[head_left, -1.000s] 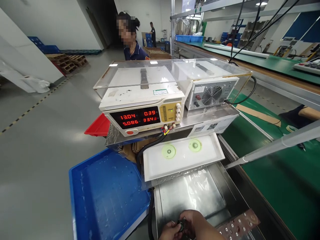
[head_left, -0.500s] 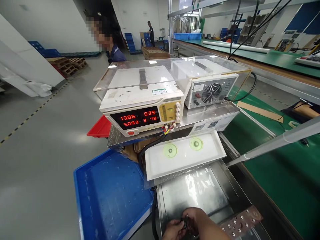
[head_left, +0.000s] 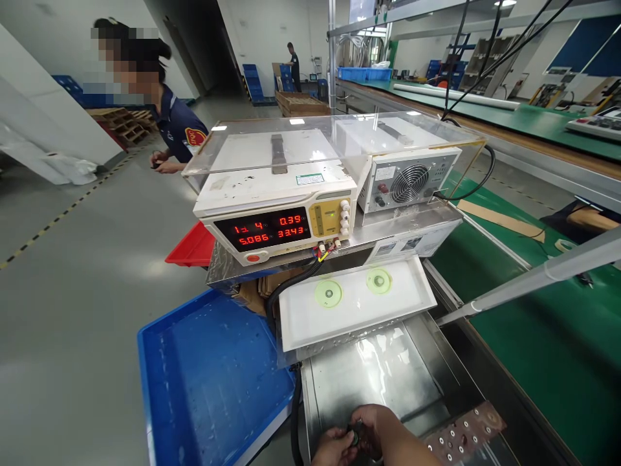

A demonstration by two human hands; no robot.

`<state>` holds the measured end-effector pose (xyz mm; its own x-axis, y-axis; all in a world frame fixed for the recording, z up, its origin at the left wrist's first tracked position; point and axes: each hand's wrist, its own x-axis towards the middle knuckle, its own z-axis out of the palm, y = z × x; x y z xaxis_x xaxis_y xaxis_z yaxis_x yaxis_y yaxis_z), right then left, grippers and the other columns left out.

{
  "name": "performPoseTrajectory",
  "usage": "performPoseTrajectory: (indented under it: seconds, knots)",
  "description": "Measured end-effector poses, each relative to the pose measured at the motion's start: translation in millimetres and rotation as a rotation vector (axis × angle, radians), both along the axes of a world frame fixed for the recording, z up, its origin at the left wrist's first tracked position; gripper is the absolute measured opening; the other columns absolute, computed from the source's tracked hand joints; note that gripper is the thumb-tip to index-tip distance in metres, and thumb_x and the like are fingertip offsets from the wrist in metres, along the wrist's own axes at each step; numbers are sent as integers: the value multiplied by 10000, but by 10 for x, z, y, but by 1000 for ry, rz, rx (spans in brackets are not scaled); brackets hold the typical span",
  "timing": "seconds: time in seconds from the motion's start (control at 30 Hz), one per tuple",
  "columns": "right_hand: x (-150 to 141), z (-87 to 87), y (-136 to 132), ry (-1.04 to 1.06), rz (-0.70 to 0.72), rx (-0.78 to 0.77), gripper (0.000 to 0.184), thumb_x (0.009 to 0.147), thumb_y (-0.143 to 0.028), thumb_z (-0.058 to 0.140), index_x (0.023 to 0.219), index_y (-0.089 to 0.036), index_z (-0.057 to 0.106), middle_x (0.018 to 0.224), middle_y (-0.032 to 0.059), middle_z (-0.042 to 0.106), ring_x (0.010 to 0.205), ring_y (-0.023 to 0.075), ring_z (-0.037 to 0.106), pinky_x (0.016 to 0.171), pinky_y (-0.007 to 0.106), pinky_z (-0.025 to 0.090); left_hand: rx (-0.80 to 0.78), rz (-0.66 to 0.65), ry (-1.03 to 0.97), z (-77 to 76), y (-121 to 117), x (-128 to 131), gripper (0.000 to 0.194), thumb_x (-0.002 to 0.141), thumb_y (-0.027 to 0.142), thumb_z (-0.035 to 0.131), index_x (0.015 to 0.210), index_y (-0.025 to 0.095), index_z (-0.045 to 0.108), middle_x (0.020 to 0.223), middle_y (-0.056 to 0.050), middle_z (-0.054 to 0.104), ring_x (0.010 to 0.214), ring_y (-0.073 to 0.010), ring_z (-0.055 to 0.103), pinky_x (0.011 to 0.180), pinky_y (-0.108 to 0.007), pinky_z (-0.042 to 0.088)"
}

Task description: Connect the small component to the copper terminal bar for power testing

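one small dark part (head_left: 356,435) — sits pinched between left hand (head_left: 334,446) and right hand (head_left: 372,422), at the near end of the metal tray (head_left: 361,372); probably light and stiff, maybe slick — fingertip hold on its edges should do; mostly hidden.

1. Small part (head_left: 356,435): looks dark, hint of green.
2. Strip (head_left: 460,435): reddish brown, peppered with white rings (head_left: 449,457).
3. Metal pan (head_left: 369,369): shiny silver. Shallow tray (head_left: 310,333): white, and those discs (head_left: 321,294) are pale lime, can't miss 'em from where I'm standing.
4. Power supply (head_left: 272,188): creamy white, glowing red digits (head_left: 290,219) on black, mustard panel (head_left: 317,223).
5. Tub (head_left: 218,382): bright blue. Bin (head_left: 191,244): red. Mat (head_left: 524,369): deep green.
6. Floor (head_left: 97,323): grey, black-and-yellow striped tape (head_left: 30,240).
7. Work shirt (head_left: 177,123): navy, red badge (head_left: 195,137).
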<state>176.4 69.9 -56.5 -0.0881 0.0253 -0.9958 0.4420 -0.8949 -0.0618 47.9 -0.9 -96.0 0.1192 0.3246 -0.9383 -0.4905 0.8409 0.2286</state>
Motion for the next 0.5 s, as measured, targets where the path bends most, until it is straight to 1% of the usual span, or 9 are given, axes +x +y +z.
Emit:
performPoseTrajectory:
  seconds: [0.1, 0.13, 0.27, 0.37, 0.5]
  knots:
    - [-2, -12, 5, 21, -16, -95, 347, 779, -264, 518, 446, -167, 531, 491, 48, 484, 374, 121, 388, 453, 254, 302, 0, 7, -8, 3, 3, -5, 315, 707, 47, 831, 665, 148, 536, 619, -59, 666, 557, -188, 676, 564, -241, 517]
    - [-3, -16, 6, 25, -26, -105, 356, 788, -271, 518, 447, -167, 532, 487, 41, 477, 374, 115, 384, 453, 249, 298, 0, 9, -7, 4, 4, -5, 321, 702, 47, 835, 666, 149, 532, 624, -61, 669, 558, -190, 677, 563, -242, 518]
    - [-5, -30, 3, 43, -38, -127, 355, 785, -282, 548, 450, -165, 541, 490, 40, 486, 379, 112, 394, 435, 238, 290, -10, 13, 9, 14, 6, 10, 316, 758, 34, 785, 672, 157, 507, 601, -59, 663, 525, -179, 664, 538, -232, 514]
    - [-1, -45, 0, 48, -35, -136, 341, 766, -283, 552, 445, -169, 533, 479, 39, 476, 369, 110, 375, 416, 230, 287, -12, 10, 12, 29, 8, 18, 296, 791, 23, 749, 683, 154, 507, 598, -59, 663, 513, -169, 660, 525, -222, 511]
    - [7, -67, 5, 45, -23, -136, 341, 759, -289, 534, 435, -182, 514, 468, 39, 461, 372, 116, 373, 392, 226, 290, -8, 10, 11, 41, 6, 8, 315, 767, 37, 782, 692, 161, 502, 591, -48, 661, 524, -171, 666, 530, -220, 518]
